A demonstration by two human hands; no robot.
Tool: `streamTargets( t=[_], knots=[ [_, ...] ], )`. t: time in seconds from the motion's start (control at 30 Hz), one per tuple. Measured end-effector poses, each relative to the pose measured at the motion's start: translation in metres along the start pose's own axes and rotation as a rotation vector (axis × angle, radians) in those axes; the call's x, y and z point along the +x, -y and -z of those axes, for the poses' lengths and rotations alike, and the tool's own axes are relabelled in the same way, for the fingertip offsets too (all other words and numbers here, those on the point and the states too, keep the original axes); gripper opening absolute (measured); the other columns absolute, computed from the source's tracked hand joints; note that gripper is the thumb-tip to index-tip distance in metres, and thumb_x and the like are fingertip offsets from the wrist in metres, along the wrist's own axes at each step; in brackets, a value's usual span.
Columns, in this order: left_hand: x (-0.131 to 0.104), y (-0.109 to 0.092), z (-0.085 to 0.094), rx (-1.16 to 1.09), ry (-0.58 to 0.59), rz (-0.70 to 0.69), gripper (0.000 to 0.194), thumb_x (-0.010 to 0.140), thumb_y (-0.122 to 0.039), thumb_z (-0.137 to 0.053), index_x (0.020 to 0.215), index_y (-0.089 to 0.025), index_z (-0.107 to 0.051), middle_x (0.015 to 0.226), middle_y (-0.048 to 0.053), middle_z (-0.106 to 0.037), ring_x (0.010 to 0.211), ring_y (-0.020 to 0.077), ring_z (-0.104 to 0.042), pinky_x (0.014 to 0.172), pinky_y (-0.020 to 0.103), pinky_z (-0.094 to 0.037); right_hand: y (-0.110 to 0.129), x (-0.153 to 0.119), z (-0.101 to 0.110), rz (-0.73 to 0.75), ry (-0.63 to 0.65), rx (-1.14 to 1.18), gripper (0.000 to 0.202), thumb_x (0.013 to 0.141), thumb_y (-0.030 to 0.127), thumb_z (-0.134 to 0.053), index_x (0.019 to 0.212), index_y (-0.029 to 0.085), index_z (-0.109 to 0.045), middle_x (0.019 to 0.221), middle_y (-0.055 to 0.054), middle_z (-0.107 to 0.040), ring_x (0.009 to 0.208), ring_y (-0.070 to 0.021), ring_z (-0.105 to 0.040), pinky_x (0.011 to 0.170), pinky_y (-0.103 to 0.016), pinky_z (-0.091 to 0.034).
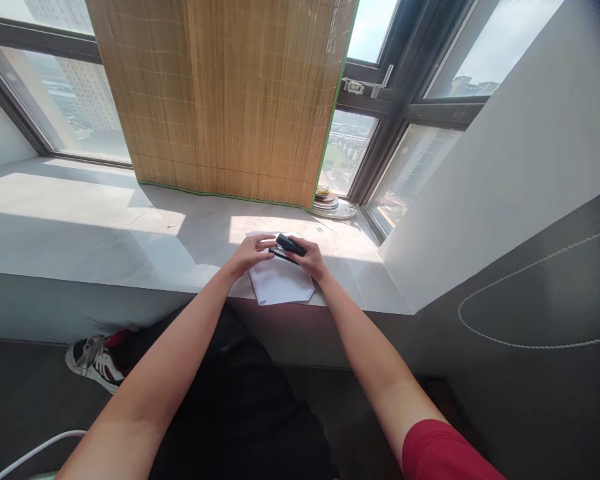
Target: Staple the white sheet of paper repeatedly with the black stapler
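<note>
A black stapler (291, 245) is held over a small stack of white paper (281, 283). My right hand (312, 259) is closed round its right end. The stapler's top arm is lifted away from its base, towards my left. At that lifted end is my left hand (251, 255), its fingers bent close to the stapler; whether they grip it is too small to tell. The paper lies on the white window sill (195, 253), with its near edge over the sill's front edge.
A bamboo blind (225, 100) hangs before the window, down to the sill. Stacked round plates or discs (334, 208) stand in the far right corner. A slanting white wall (500, 147) bounds the right side, and a beaded cord (480, 339) loops there. My shoe (93, 360) is below left.
</note>
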State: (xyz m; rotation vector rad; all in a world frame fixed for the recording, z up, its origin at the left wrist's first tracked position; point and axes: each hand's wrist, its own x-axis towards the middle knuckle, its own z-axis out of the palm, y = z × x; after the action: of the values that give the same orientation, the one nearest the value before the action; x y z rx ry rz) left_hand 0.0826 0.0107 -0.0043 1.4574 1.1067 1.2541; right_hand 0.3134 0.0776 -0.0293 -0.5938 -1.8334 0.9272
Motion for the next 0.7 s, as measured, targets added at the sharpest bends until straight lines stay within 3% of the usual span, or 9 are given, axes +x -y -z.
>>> streamTargets(
  t=[0.23,0.3,0.4,0.47,0.57,0.7],
  knots=[
    [-0.004,-0.013,0.000,0.011,0.024,-0.034,0.077,0.070,-0.039,-0.096,0.140,-0.018,-0.073,0.137,0.020,-0.076,0.142,0.0422,-0.064,0.117,0.060,-0.050,-0.005,0.001,-0.002,0.018,-0.053,0.016,0.060,0.084,0.059,-0.087,0.132,0.025,-0.078,0.126,-0.007,-0.082,0.116,-0.0315,-0.076,0.111,-0.053,-0.060],
    [-0.001,-0.011,0.003,0.058,-0.005,-0.076,0.066,0.078,-0.043,-0.089,0.138,-0.019,-0.073,0.134,0.018,-0.078,0.136,0.0384,-0.069,0.116,0.057,-0.052,-0.007,0.001,-0.004,0.031,-0.085,-0.010,0.057,0.085,0.056,-0.087,0.132,0.026,-0.079,0.123,-0.007,-0.082,0.113,-0.0305,-0.076,0.109,-0.052,-0.060],
    [0.005,0.002,0.010,0.380,-0.212,-0.118,0.032,0.094,-0.039,-0.070,0.120,-0.021,-0.079,0.127,0.013,-0.080,0.129,0.0336,-0.070,0.117,0.055,-0.050,-0.009,0.001,-0.005,0.036,-0.098,-0.082,0.049,0.085,0.048,-0.087,0.128,0.026,-0.081,0.116,-0.007,-0.082,0.108,-0.0302,-0.076,0.107,-0.050,-0.060],
    [0.007,0.014,0.015,0.685,-0.340,-0.074,0.024,0.097,-0.034,-0.065,0.111,-0.022,-0.080,0.128,0.014,-0.079,0.132,0.0350,-0.066,0.121,0.057,-0.045,-0.009,0.001,-0.004,0.009,-0.141,-0.128,0.045,0.085,0.045,-0.085,0.126,0.026,-0.082,0.116,-0.007,-0.083,0.109,-0.0311,-0.076,0.108,-0.051,-0.059],
    [0.005,0.032,0.018,1.003,-0.329,0.056,0.030,0.091,-0.041,-0.078,0.114,-0.021,-0.079,0.136,0.020,-0.072,0.135,0.0433,-0.060,0.117,0.061,-0.045,-0.008,0.001,0.004,-0.040,-0.270,-0.187,0.038,0.086,0.042,-0.081,0.120,0.025,-0.083,0.118,-0.008,-0.082,0.112,-0.0325,-0.076,0.112,-0.052,-0.057],
    [0.002,0.041,0.019,1.133,-0.284,0.101,0.031,0.090,-0.040,-0.082,0.115,-0.022,-0.077,0.137,0.022,-0.069,0.132,0.0445,-0.059,0.110,0.058,-0.049,-0.008,-0.005,0.034,-0.053,-0.339,-0.230,0.035,0.085,0.039,-0.078,0.115,0.025,-0.084,0.118,-0.008,-0.082,0.116,-0.0328,-0.075,0.114,-0.054,-0.056]
  ],
)
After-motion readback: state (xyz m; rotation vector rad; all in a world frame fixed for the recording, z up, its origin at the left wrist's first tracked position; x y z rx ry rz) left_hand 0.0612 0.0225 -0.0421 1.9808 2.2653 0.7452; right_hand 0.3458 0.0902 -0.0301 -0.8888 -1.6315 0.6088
